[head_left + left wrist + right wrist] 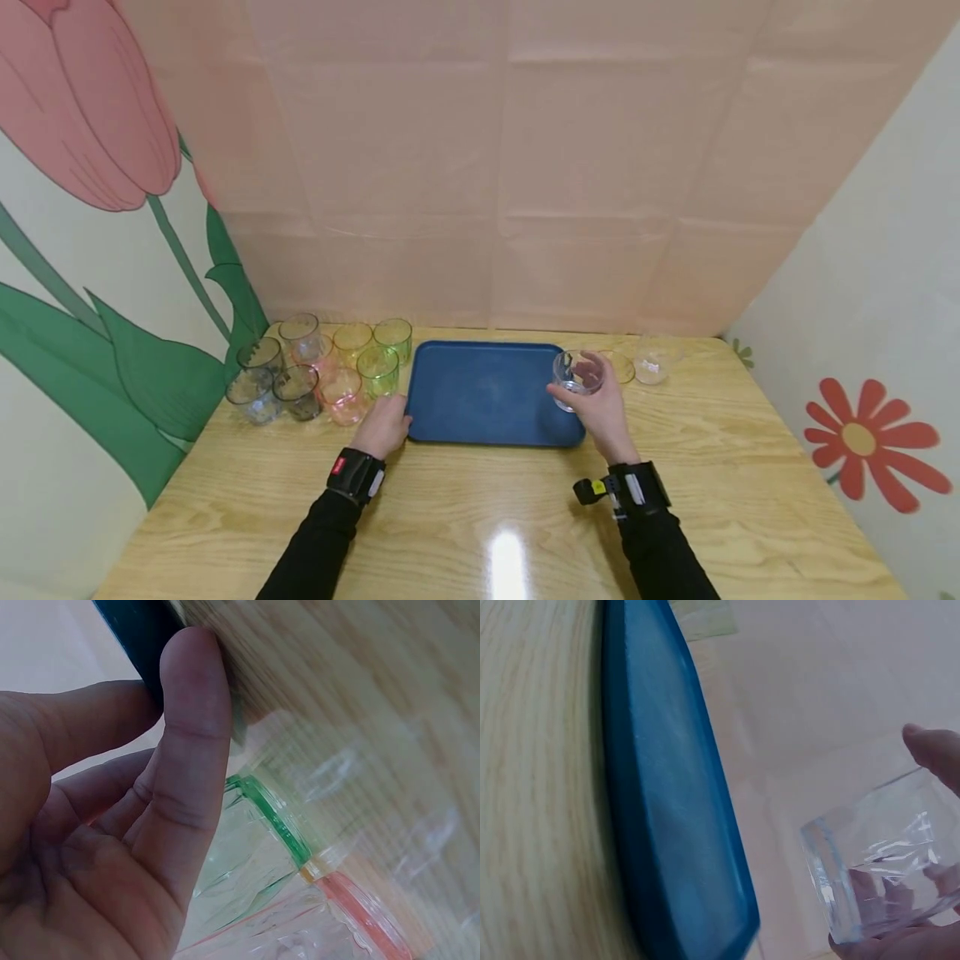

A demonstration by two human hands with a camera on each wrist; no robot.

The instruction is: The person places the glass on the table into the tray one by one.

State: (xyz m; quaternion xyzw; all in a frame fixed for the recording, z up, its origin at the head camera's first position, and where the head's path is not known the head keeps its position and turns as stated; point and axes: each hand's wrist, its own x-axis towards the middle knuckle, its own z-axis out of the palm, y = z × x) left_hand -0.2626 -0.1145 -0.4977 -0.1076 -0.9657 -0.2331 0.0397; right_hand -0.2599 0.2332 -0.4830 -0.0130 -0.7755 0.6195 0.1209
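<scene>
A blue rectangular tray (480,392) lies on the wooden table with nothing on it except where a clear glass overlaps its right end. My left hand (382,427) pinches the tray's left edge; in the left wrist view, thumb and forefinger meet at the dark rim (135,637). Fingers and thumb of my right hand (606,412) grip the clear drinking glass (573,390) around its sides. From the right wrist, this faceted glass (836,885) appears raised above the level of the tray (679,795).
Left of the tray stand several tinted glasses: green (378,371), pink (343,398), yellow (352,337) and grey (297,393). Beyond my right hand are a yellow-rimmed glass (621,367) and another clear glass (651,367). A peach-coloured backdrop (495,183) borders the table's far edge.
</scene>
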